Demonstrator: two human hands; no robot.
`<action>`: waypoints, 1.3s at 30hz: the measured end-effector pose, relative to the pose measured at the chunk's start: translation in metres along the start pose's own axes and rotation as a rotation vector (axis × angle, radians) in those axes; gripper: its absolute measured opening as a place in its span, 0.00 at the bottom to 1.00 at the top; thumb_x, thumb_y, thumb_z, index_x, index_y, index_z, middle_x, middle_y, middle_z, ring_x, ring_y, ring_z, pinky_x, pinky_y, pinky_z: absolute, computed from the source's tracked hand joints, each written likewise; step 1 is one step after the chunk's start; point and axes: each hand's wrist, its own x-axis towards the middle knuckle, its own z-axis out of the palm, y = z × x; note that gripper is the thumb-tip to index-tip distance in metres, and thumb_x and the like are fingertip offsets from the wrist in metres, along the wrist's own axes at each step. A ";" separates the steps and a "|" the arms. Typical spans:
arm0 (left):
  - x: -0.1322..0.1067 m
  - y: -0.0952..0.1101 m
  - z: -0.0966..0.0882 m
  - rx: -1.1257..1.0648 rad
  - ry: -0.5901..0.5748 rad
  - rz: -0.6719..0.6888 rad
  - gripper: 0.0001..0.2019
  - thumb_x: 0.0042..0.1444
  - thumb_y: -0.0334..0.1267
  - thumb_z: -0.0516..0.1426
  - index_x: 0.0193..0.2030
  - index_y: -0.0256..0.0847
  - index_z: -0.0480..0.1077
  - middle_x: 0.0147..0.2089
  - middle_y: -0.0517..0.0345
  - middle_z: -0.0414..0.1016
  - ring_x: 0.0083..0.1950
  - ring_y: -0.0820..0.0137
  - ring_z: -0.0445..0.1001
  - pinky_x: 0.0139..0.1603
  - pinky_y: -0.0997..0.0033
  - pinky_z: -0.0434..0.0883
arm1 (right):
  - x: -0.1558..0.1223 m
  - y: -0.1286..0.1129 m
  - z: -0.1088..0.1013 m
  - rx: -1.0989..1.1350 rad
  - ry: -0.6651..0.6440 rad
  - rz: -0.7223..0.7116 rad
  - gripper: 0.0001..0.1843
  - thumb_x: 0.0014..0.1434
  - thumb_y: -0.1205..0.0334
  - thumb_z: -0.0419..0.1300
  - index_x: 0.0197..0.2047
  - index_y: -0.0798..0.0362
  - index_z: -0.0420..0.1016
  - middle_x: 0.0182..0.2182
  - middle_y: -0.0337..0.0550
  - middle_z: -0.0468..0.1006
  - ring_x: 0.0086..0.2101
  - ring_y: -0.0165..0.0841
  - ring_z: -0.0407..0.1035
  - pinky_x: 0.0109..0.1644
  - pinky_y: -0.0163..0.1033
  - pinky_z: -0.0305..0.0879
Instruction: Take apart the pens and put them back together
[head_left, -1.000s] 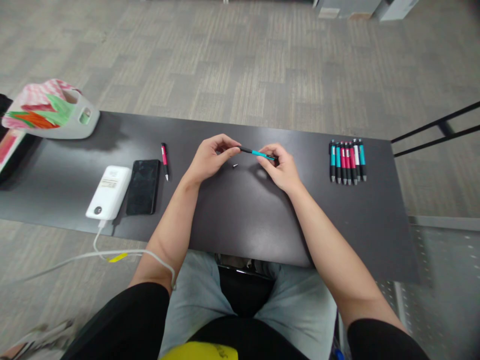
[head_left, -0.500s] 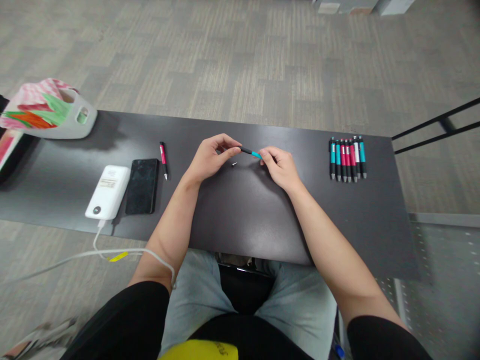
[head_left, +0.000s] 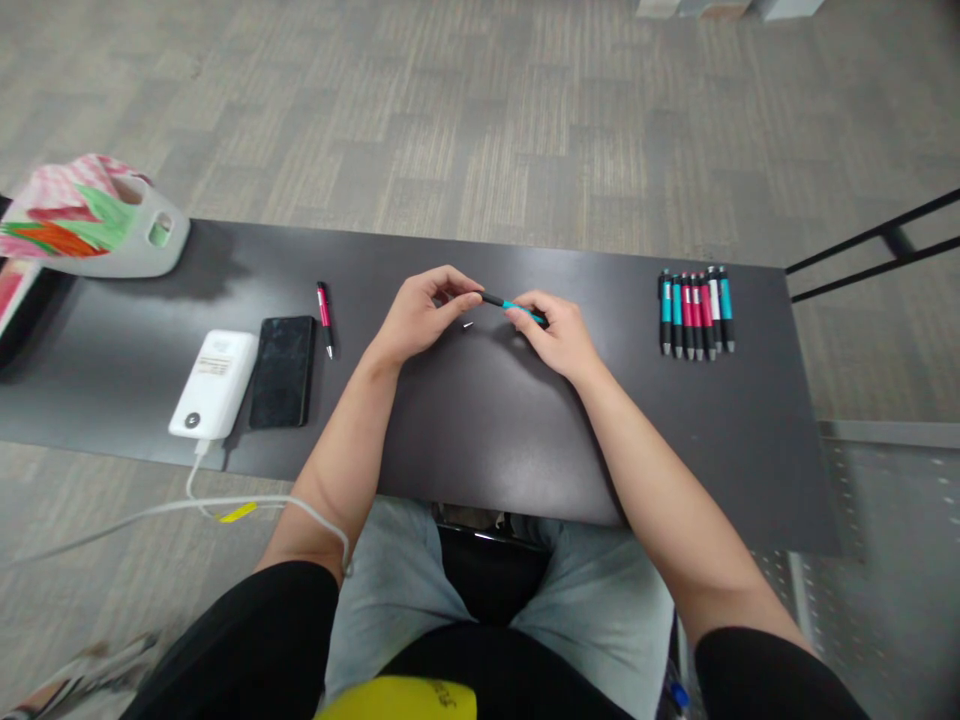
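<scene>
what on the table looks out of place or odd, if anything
A tiny silvery piece lies loose near the held teal pen, perhaps detached, though too small to identify. One red pen also lies alone by the black slab, apart from the pen row.

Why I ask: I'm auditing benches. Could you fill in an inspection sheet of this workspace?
Surface: dark tabletop, with some glare.
Work items: teal-and-black pen between the hands; small shiny piece beneath it in view; pen row at right; red-and-black pen at left.
Clutter: white power pack, black slab-like device and patterned white container, all at left.
Grip: left hand pinches the black end; right hand holds the teal part.
Cables: white cable from the power pack, running off the tabletop's near edge.
Surroundings: grey carpet; black rail at right.
</scene>
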 end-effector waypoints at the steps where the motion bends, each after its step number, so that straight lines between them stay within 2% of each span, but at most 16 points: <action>1: 0.000 0.000 0.000 0.003 -0.002 -0.001 0.33 0.62 0.77 0.78 0.43 0.46 0.86 0.43 0.51 0.92 0.45 0.58 0.86 0.49 0.58 0.80 | 0.000 0.001 0.000 -0.008 -0.014 -0.005 0.39 0.80 0.13 0.62 0.45 0.42 0.86 0.36 0.46 0.85 0.39 0.48 0.78 0.54 0.55 0.77; 3: 0.000 -0.001 0.000 0.006 -0.009 0.001 0.33 0.62 0.78 0.78 0.44 0.46 0.87 0.44 0.50 0.92 0.45 0.58 0.86 0.49 0.58 0.81 | 0.000 0.003 0.000 -0.022 -0.008 -0.003 0.38 0.79 0.13 0.62 0.48 0.41 0.87 0.37 0.46 0.86 0.41 0.49 0.78 0.54 0.55 0.77; 5: -0.001 -0.002 0.000 0.001 -0.015 0.015 0.33 0.63 0.77 0.77 0.44 0.46 0.87 0.44 0.50 0.93 0.45 0.58 0.86 0.49 0.58 0.80 | -0.001 0.005 0.001 -0.040 0.027 -0.003 0.37 0.76 0.13 0.68 0.52 0.41 0.88 0.40 0.46 0.86 0.41 0.49 0.78 0.53 0.55 0.77; 6: -0.001 -0.002 0.000 -0.002 -0.018 0.025 0.33 0.64 0.77 0.77 0.45 0.46 0.87 0.45 0.50 0.93 0.45 0.58 0.86 0.49 0.58 0.80 | -0.001 0.005 0.001 -0.049 0.036 -0.006 0.37 0.75 0.13 0.69 0.52 0.41 0.88 0.41 0.46 0.86 0.42 0.49 0.77 0.53 0.55 0.77; 10: -0.001 -0.001 0.000 0.007 -0.025 0.018 0.31 0.64 0.75 0.77 0.44 0.47 0.87 0.44 0.51 0.93 0.44 0.58 0.86 0.50 0.57 0.81 | -0.001 0.003 0.001 -0.032 0.015 0.005 0.39 0.81 0.14 0.61 0.44 0.41 0.88 0.37 0.47 0.84 0.41 0.50 0.78 0.56 0.57 0.76; 14: -0.001 0.002 0.000 0.009 -0.014 -0.009 0.32 0.62 0.76 0.79 0.43 0.47 0.86 0.42 0.51 0.92 0.45 0.57 0.86 0.49 0.56 0.81 | -0.001 -0.002 0.001 -0.026 0.045 0.040 0.37 0.73 0.13 0.72 0.48 0.40 0.88 0.40 0.46 0.86 0.41 0.49 0.78 0.54 0.55 0.76; 18: -0.001 0.002 -0.001 0.010 -0.024 -0.007 0.31 0.63 0.75 0.79 0.44 0.47 0.87 0.44 0.50 0.93 0.46 0.57 0.87 0.50 0.57 0.81 | -0.001 -0.004 0.000 -0.042 0.025 0.036 0.39 0.79 0.12 0.63 0.42 0.41 0.86 0.36 0.46 0.84 0.42 0.50 0.78 0.55 0.56 0.76; 23: -0.001 -0.001 0.000 0.018 -0.016 -0.007 0.31 0.64 0.75 0.79 0.45 0.47 0.87 0.45 0.50 0.93 0.46 0.57 0.86 0.50 0.57 0.81 | -0.002 -0.002 0.001 -0.054 0.034 0.030 0.38 0.73 0.11 0.70 0.47 0.40 0.87 0.39 0.46 0.88 0.41 0.50 0.78 0.58 0.57 0.75; 28: -0.003 0.001 0.006 0.003 0.003 0.032 0.31 0.66 0.75 0.77 0.45 0.46 0.87 0.43 0.51 0.92 0.46 0.57 0.87 0.51 0.57 0.81 | -0.001 -0.001 0.001 -0.045 0.016 0.000 0.41 0.78 0.11 0.62 0.44 0.40 0.88 0.39 0.47 0.88 0.43 0.51 0.80 0.62 0.58 0.71; 34: -0.006 0.007 0.011 0.038 0.020 0.051 0.21 0.69 0.65 0.76 0.44 0.49 0.87 0.43 0.52 0.92 0.46 0.56 0.86 0.52 0.54 0.81 | 0.001 -0.006 -0.002 -0.037 -0.014 0.057 0.42 0.76 0.08 0.64 0.38 0.40 0.85 0.29 0.42 0.81 0.39 0.48 0.77 0.57 0.55 0.71; 37: -0.006 0.007 0.009 0.024 0.005 0.039 0.24 0.67 0.67 0.76 0.46 0.49 0.87 0.44 0.52 0.92 0.46 0.56 0.85 0.50 0.55 0.79 | 0.001 -0.007 -0.003 -0.014 -0.030 0.055 0.43 0.76 0.08 0.62 0.38 0.40 0.86 0.27 0.40 0.78 0.35 0.46 0.75 0.56 0.54 0.72; 39: -0.005 0.005 0.003 0.025 -0.035 0.004 0.27 0.62 0.69 0.80 0.49 0.49 0.87 0.45 0.53 0.92 0.44 0.57 0.84 0.48 0.57 0.77 | 0.000 -0.006 -0.002 -0.013 -0.017 0.059 0.42 0.77 0.09 0.62 0.40 0.40 0.87 0.27 0.39 0.79 0.35 0.45 0.75 0.56 0.54 0.73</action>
